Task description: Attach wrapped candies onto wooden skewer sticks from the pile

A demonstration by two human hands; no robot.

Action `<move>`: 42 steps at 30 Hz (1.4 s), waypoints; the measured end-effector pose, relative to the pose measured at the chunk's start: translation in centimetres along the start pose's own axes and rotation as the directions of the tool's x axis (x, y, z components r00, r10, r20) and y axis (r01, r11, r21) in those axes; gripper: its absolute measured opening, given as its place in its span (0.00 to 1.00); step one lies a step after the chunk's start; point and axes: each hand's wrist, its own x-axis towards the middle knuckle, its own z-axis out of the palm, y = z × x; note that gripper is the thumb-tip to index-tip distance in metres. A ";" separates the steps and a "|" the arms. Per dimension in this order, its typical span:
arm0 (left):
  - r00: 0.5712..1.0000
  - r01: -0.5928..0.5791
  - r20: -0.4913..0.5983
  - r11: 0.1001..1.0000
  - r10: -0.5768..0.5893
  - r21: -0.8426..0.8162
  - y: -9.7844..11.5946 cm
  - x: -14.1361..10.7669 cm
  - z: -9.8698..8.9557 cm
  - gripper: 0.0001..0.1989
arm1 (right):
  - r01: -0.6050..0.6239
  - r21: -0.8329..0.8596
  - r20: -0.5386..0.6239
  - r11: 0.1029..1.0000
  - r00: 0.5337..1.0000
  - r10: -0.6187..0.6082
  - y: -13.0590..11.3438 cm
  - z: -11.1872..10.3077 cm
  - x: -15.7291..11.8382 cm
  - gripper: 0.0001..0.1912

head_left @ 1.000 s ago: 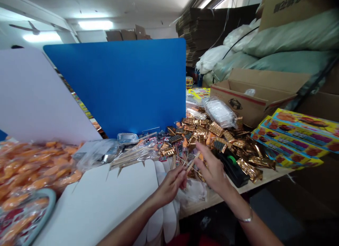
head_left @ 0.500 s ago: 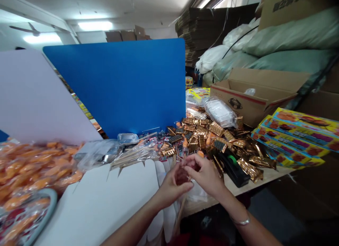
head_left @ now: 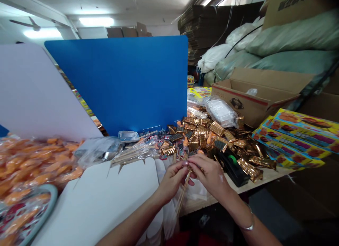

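Note:
My left hand (head_left: 171, 182) and my right hand (head_left: 209, 175) meet over the front of the table, fingers closed in a pinch. Between them runs a small bundle of thin wooden sticks (head_left: 182, 196), slanting down toward me, with tips showing above the fingers. What exactly the fingertips press on is partly hidden. Under the sticks lies a clear plastic bag (head_left: 196, 191). A black tape dispenser (head_left: 234, 170) with a green core stands just right of my right hand. White card sheets (head_left: 116, 196) lie left of my left hand.
Gold-wrapped packets (head_left: 201, 133) are heaped beyond my hands, beside bagged sticks (head_left: 137, 150). Bagged orange pieces (head_left: 34, 161) cover the left side, near a grey rim (head_left: 51, 203). Yellow printed boxes (head_left: 296, 140) and an open carton (head_left: 243, 94) stand right. A blue panel (head_left: 119, 83) rises behind.
My fingers have come together from a looser, cupped pose into a pinch. The bundle of sticks now shows more fully between my hands. The view has shifted slightly.

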 end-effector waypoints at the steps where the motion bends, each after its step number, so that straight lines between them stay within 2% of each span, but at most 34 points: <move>1: 1.000 -0.014 0.022 1.000 0.013 0.028 0.1 0.0 0.0 0.14 | 0.009 -0.008 0.038 1.000 0.999 -0.008 0.1 -0.2 0.1 0.10; 3: 0.998 -0.047 0.052 0.996 0.043 0.077 0.3 -0.1 0.1 0.14 | 0.030 -0.059 0.096 0.998 0.995 -0.024 -0.1 -0.3 0.1 0.11; 7: 0.991 -0.131 0.052 0.971 0.123 0.201 -0.2 -0.4 0.3 0.15 | 0.148 -0.267 0.159 0.952 0.981 -0.108 -0.5 0.2 -0.5 0.13; 10: 0.991 -0.127 0.076 0.956 0.111 0.265 -1.2 -0.6 0.5 0.17 | 0.155 -0.262 0.199 0.952 0.975 -0.104 1.0 0.1 -1.2 0.10; 11: 0.994 -0.100 0.075 0.963 0.084 0.249 -1.5 -0.6 0.6 0.17 | 0.117 -0.254 0.185 0.960 0.980 -0.070 2.2 -0.3 -1.4 0.09; 13: 0.998 -0.024 0.056 0.986 0.015 0.167 -1.8 -0.6 0.7 0.17 | -0.047 -0.290 0.043 0.956 0.997 0.062 5.1 -1.4 -1.6 0.09; 14: 0.999 0.011 0.041 0.993 -0.016 0.117 -1.8 -0.6 0.7 0.18 | -0.165 -0.310 -0.084 0.936 0.986 0.146 6.5 -2.0 -1.7 0.08; 15: 0.999 0.039 0.031 0.997 -0.041 0.068 -1.7 -0.5 0.6 0.18 | -0.280 -0.288 -0.209 0.916 0.952 0.225 7.6 -2.5 -1.8 0.07; 16: 0.998 0.060 0.026 0.998 -0.061 0.028 -1.6 -0.4 0.6 0.18 | -0.337 -0.210 -0.263 0.918 0.924 0.279 8.3 -2.9 -1.9 0.09; 17: 0.997 0.074 0.026 0.997 -0.074 0.005 -1.4 -0.3 0.6 0.17 | -0.342 -0.089 -0.229 0.936 0.921 0.314 8.4 -3.0 -1.9 0.17; 18: 0.996 0.081 0.033 0.997 -0.081 -0.006 -1.3 -0.3 0.6 0.17 | -0.325 0.049 -0.126 0.945 0.936 0.328 8.1 -2.8 -1.9 0.24; 19: 0.995 0.085 0.053 0.996 -0.084 -0.011 -1.3 -0.2 0.7 0.16 | -0.308 0.176 0.005 0.935 0.950 0.312 7.3 -2.4 -1.9 0.26; 20: 0.993 0.087 0.085 0.996 -0.086 -0.016 -1.3 -0.1 0.7 0.16 | -0.307 0.265 0.109 0.914 0.951 0.288 6.1 -1.9 -1.8 0.23; 21: 0.990 0.087 0.117 0.996 -0.084 -0.023 -1.4 0.0 0.8 0.15 | -0.317 0.294 0.135 0.902 0.948 0.289 4.9 -1.4 -1.7 0.16; 22: 0.987 0.086 0.140 0.996 -0.080 -0.033 -1.6 0.1 0.8 0.15 | -0.311 0.288 0.109 0.906 0.950 0.292 3.7 -0.9 -1.6 0.10; 23: 0.987 0.083 0.141 0.995 -0.075 -0.048 -1.9 0.1 0.8 0.16 | -0.283 0.254 0.042 0.925 0.959 0.282 2.6 -0.5 -1.5 0.08; 25: 0.995 0.075 0.074 0.994 -0.069 -0.083 -2.2 0.1 0.5 0.16 | -0.141 0.147 -0.071 0.979 0.986 0.153 1.1 -0.1 -1.5 0.09; 26: 0.997 0.073 0.030 0.993 -0.070 -0.097 -2.3 0.0 0.3 0.16 | -0.040 0.087 -0.073 0.995 0.996 0.047 0.7 0.0 -1.7 0.08; 28: 0.997 0.077 -0.003 0.987 -0.078 -0.139 -2.2 -0.2 -0.2 0.14 | 0.144 -0.032 -0.025 0.989 0.989 -0.144 0.5 0.2 -2.2 0.09; 30: 0.997 0.081 0.023 0.980 -0.078 -0.182 -1.9 -0.5 -0.5 0.13 | 0.238 -0.130 -0.004 0.963 0.971 -0.240 0.7 0.5 -2.9 0.11; 33: 0.996 0.075 -0.023 0.975 -0.082 -0.207 -1.9 -0.8 -0.4 0.13 | 0.261 -0.116 0.013 0.958 0.965 -0.262 1.3 1.3 -3.6 0.12; 36: 0.984 0.128 -0.089 0.958 -0.156 -0.258 -2.4 -0.8 -0.1 0.14 | 0.171 0.074 -0.016 0.982 0.985 -0.170 1.9 1.9 -4.0 0.10; 39: 0.973 0.192 -0.057 0.921 -0.224 -0.339 -2.8 -0.7 -0.1 0.15 | 0.099 0.177 -0.057 0.979 0.994 -0.090 2.3 2.0 -4.2 0.08; 42: 0.974 0.204 -0.025 0.913 -0.227 -0.352 -3.0 -0.6 -0.2 0.15 | 0.120 0.128 -0.019 0.984 0.993 -0.119 2.2 1.4 -4.2 0.09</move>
